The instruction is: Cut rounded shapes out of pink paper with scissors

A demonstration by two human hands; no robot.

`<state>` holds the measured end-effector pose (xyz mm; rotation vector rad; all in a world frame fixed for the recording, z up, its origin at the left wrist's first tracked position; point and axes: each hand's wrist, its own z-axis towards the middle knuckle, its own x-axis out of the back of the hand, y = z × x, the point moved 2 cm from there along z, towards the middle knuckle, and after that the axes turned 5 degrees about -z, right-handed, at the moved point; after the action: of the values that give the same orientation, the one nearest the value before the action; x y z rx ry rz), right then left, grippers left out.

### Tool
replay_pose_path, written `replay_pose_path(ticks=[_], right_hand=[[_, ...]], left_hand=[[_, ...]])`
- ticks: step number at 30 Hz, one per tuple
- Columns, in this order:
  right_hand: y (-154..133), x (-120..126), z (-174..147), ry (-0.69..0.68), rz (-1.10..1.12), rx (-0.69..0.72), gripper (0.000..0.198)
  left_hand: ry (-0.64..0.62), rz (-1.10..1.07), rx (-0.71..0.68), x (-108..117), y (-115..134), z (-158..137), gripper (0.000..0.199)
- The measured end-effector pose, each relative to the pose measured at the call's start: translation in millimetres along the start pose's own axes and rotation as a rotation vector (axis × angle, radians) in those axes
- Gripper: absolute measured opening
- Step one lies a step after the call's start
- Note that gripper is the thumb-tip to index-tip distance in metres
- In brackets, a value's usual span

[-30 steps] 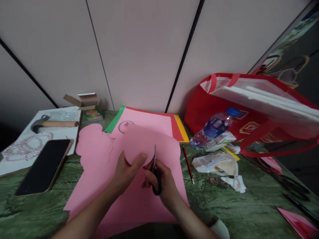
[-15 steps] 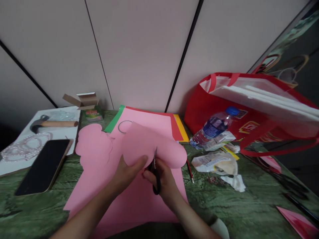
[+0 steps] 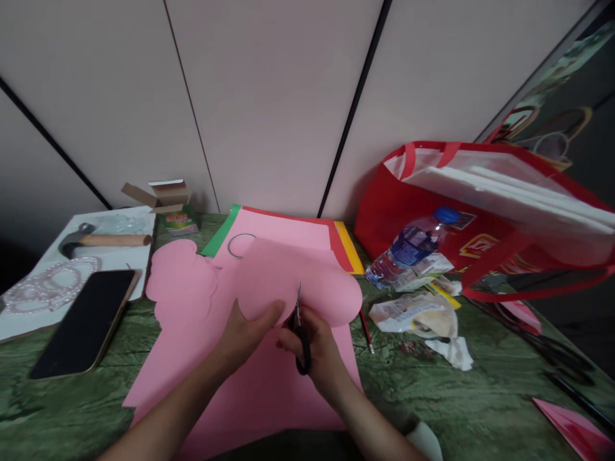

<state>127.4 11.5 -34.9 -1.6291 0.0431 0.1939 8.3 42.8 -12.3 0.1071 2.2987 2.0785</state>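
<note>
One large pink sheet underlies both hands. Above its middle, a lobed pink piece is clamped in the left hand, probably for steadiness; above its right part, the right hand grips scissors, seemingly keeping blades at the paper's edge.

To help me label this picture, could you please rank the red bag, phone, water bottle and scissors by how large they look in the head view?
1. Red bag
2. Phone, probably helped by nearness
3. Water bottle
4. Scissors, partly hidden by the right hand
</note>
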Motion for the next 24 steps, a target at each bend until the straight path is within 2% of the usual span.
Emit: replay_pose_path(ticks=[10,20,24], right_hand=[[0.7,-0.4,0.1,0.014,-0.015,-0.017,0.031],[-3.1,-0.9,-0.5,0.022,-0.024,-0.062,0.028],[-0.4,-0.5,-0.3,0.019,-0.016,-0.053,0.028]], left_hand=[[0.010,-0.004,0.022,0.4,3.3,0.3,0.017],[0.045,0.006,0.024,4.4,1.4,2.8,0.022],[0.017,-0.016,0.023,5.5,2.4,3.9,0.020]])
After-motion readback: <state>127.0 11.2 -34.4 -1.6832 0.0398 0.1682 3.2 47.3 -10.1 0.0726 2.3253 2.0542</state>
